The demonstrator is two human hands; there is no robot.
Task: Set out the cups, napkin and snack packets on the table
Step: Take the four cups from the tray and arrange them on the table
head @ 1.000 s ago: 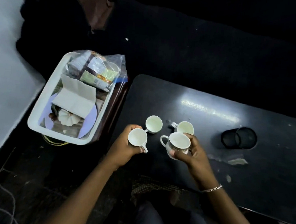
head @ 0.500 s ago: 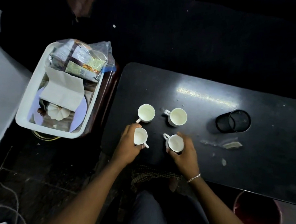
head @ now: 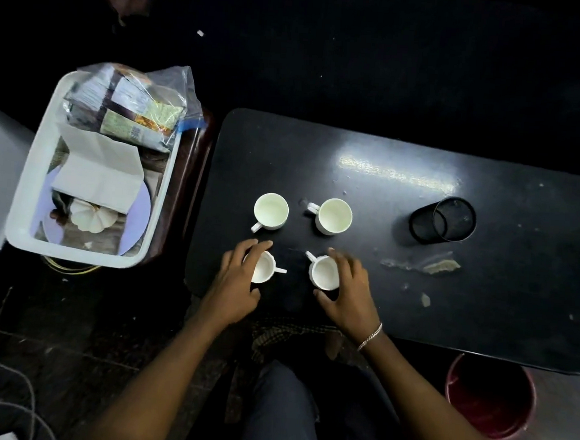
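Seen from above, four white cups stand in a square on a dark surface point(head: 482, 302). The far left cup point(head: 270, 210) and far right cup point(head: 334, 216) stand alone. The left hand point(head: 234, 284) lies over the near left cup point(head: 263, 267), fingers spread wide and relaxed across its rim, gripping nothing firmly. The right hand point(head: 348, 292) does the same beside the near right cup point(head: 325, 273), its grip loose and wide; whether the fingers touch the cup is hard to tell.

The step looks like releasing the last two cups. To do it well, the hands should lift straight up and back, so that no finger catches a handle and drags a cup.

The napkin point(head: 101, 175) and the bag of snack packets point(head: 131, 109) wait in a white tray point(head: 27, 180) left of the surface, well apart from the cups.

The near cups stand close to the front edge, so little spare room lies there. Open room lies behind the far cups and to the right, before a black mesh holder point(head: 443, 221) lying on its side. A red bucket point(head: 489, 398) sits below the right corner.
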